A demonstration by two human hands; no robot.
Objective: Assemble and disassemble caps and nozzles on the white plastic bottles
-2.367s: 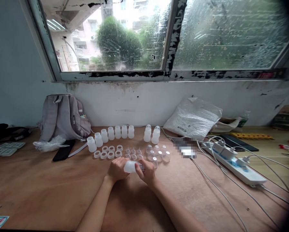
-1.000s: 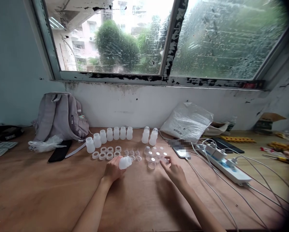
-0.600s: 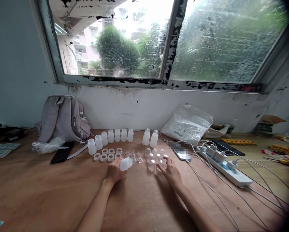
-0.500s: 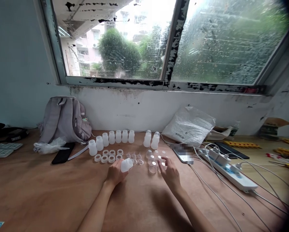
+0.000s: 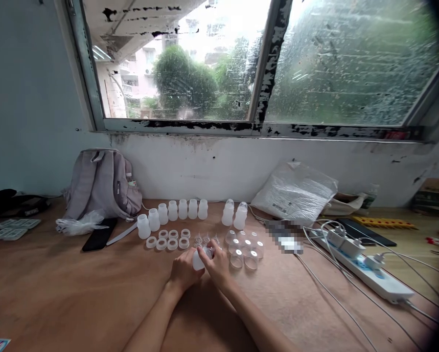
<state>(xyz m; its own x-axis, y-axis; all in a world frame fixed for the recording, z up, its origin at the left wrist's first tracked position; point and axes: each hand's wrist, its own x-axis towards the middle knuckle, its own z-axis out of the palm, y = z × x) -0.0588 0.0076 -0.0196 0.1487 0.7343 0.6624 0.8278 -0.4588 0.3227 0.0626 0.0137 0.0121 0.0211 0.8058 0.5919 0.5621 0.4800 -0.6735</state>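
Note:
My left hand [image 5: 182, 272] is wrapped round a small white plastic bottle [image 5: 197, 262] just above the wooden table [image 5: 57, 288]. My right hand [image 5: 217, 264] is closed over the bottle's top end, fingers pinched there; what they hold is hidden. Behind my hands lie white rings [image 5: 172, 239], small clear nipples [image 5: 206, 239] and clear dome caps [image 5: 245, 248]. A curved row of several open white bottles [image 5: 173, 211] stands further back, with two capped bottles [image 5: 234, 214] to its right.
A grey backpack [image 5: 102, 184], a crumpled clear bag [image 5: 78, 225] and a black phone [image 5: 99, 234] lie at the left. At the right are a white plastic bag [image 5: 294, 191], a phone [image 5: 285, 237] and a white power strip [image 5: 368, 267] with cables. The window wall closes the far side.
My right hand left the dome caps at the right and came back to the bottle in my left hand, closing on its top. The left hand kept the bottle throughout.

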